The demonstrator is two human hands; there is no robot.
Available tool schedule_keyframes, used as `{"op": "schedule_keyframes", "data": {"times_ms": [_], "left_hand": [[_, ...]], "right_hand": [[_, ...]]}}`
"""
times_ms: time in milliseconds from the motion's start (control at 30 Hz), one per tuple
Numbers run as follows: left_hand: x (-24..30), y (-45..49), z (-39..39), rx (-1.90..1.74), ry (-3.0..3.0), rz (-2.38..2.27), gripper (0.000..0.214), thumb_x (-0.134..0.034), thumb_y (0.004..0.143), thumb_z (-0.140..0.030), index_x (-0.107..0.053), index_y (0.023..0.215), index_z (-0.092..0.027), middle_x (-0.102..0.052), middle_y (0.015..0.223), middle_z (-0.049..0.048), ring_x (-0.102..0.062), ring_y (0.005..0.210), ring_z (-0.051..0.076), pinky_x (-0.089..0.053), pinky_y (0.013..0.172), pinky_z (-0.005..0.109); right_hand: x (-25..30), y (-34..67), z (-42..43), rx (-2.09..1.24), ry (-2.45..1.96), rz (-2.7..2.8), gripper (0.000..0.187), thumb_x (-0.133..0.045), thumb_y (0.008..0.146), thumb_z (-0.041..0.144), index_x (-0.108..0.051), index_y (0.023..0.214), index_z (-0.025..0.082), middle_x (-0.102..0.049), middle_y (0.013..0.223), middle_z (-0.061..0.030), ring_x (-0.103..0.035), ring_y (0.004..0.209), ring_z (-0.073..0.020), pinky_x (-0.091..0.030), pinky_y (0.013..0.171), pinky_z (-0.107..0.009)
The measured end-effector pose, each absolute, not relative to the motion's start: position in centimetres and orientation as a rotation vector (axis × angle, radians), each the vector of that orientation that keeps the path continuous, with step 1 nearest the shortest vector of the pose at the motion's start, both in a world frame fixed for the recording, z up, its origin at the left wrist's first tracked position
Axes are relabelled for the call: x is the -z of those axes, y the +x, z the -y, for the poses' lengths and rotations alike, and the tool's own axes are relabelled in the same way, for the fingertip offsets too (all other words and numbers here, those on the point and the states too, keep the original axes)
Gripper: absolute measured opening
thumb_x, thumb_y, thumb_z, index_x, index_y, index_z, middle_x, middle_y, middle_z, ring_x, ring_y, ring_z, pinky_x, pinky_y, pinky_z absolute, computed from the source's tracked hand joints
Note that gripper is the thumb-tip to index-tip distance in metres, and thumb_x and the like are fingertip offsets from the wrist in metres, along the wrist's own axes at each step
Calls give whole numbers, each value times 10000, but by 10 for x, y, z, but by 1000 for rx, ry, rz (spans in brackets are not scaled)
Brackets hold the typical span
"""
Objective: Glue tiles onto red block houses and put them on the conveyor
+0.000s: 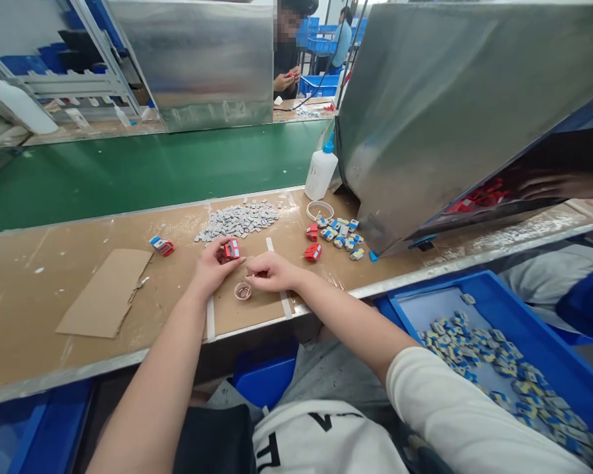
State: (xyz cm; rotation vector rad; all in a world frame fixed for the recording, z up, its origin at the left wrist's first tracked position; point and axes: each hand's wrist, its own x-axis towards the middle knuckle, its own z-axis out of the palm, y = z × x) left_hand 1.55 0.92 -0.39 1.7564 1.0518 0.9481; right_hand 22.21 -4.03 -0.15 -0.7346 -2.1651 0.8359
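Note:
My left hand (212,266) rests on the brown worktop (39,283) and holds a small red part (232,249) between its fingers. Right beside it, my right hand (271,271) is pinched closed, its fingertips just above a small clear round dish (242,290); what they hold is too small to make out. A heap of small grey pieces (238,220) lies just beyond both hands. More red parts (313,251) and blue-and-white parts (340,232) lie to the right.
A cardboard sheet (106,291) and a lone red part (162,245) lie left. A white squeeze bottle (321,172), a tape ring (319,210) and a large metal hood (454,105) stand right. A blue bin (548,329) holds several blue-and-white parts. A green conveyor (128,171) runs behind; another person works opposite.

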Motion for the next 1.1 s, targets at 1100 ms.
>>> {"op": "schedule_keyframes", "data": {"times_ms": [1100], "left_hand": [[1,20,-7,-847,1932,-1151,515,-823,723,-430,-598,1132,-214,-697,975,14,-660,799,186,-538,772,310]], "right_hand": [[0,222,34,-508,-820,1740,429,-502,1034,422,-416,669,214,-389,627,49,-368,595,-108,-326,621,-264]]}}
